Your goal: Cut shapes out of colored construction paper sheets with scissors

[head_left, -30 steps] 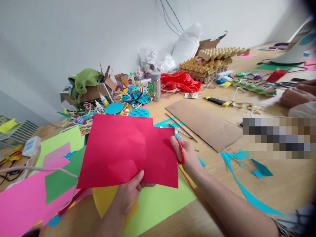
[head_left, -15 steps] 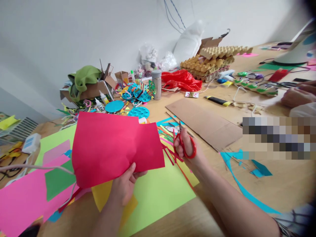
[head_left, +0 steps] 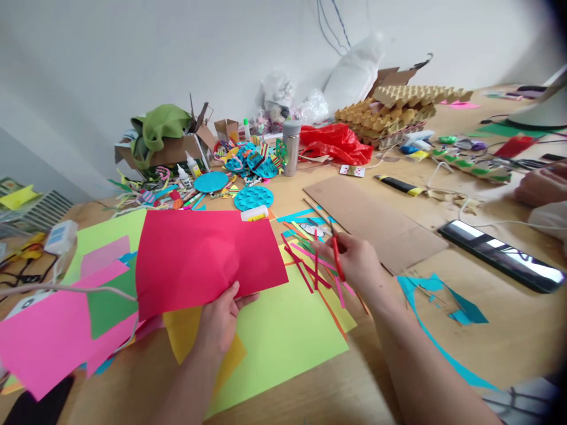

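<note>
A large red sheet of paper (head_left: 190, 254) is pinched along its near edge by my left hand (head_left: 225, 313), thumb on top, fingers beneath. My right hand (head_left: 354, 257) is closed around red-handled scissors (head_left: 337, 260), whose blades point away from me. It is over a heap of thin paper strips (head_left: 305, 260) in red, pink and other colours. Below the red sheet lie a light-green sheet (head_left: 283, 348) and a yellow piece (head_left: 179, 336). Pink paper (head_left: 53, 336) and green paper (head_left: 110, 304) spread at the left.
Behind lie a glue bottle (head_left: 254, 213), blue discs (head_left: 253, 199) and a steel flask (head_left: 291, 150). To the right are a cardboard sheet (head_left: 372, 224), a phone (head_left: 500, 254), a utility knife (head_left: 398, 185) and blue scraps (head_left: 469, 310). Another person's hand (head_left: 543, 186) rests at the right edge.
My right hand has turned over and moved slightly right and down with the scissors, and red strips now lie apart beside it. The red sheet has shifted slightly and is still in my left hand.
</note>
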Demonstrator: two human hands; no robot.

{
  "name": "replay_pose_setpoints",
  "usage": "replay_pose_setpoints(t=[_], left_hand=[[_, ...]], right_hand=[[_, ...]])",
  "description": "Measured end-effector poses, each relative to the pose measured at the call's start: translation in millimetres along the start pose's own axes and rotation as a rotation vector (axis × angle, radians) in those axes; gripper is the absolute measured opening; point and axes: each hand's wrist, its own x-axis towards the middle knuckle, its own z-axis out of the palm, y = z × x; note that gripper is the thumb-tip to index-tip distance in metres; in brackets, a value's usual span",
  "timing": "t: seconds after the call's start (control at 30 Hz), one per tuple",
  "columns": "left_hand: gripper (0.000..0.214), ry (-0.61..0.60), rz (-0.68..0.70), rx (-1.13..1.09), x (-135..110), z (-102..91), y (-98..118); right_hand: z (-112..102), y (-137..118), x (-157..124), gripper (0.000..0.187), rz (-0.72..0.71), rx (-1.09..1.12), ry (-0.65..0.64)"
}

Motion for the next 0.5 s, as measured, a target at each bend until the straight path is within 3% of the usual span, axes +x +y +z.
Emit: replay_pose_setpoints(t=[0.17,0.3,0.5], left_hand=[[0.041,0.018,0.004,-0.005,0.6,0.0,1.9],[0.041,0.026,0.002,-0.016,2.4,-2.3,0.5],[0.035,0.024,0.012,-0.005,4.3,-5.6,-3.8]], right_hand=[[24.3,10.7,1.4,0.031,-0.215,-0.438,-0.101],[45.0,9.0,-7.0,0.019,-0.306,-0.540,-0.168],[52.2,12.7,-4.7,0.010,-0.334,-0.621,-0.080]])
